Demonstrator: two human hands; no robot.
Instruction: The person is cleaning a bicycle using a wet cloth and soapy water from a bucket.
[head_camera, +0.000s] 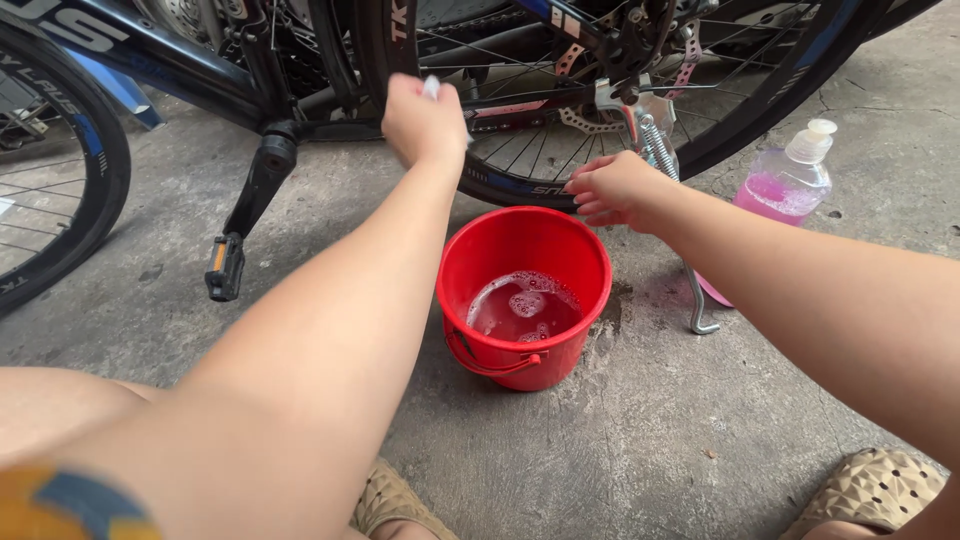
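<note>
At upper centre the left hand (422, 120) has its grip pinched on a small white cloth (431, 87) against the rear wheel (520, 185). The right hand (612, 188), fingers curled loosely, touches the tyre above the red bucket (480, 255). A kickstand (690, 290) and pink soap bottle (790, 180) stand at right, a pedal (225, 268) at left.

Concrete floor (650, 430): bucket (524, 296), bottle (788, 182), perhaps lid (714, 292).
</note>
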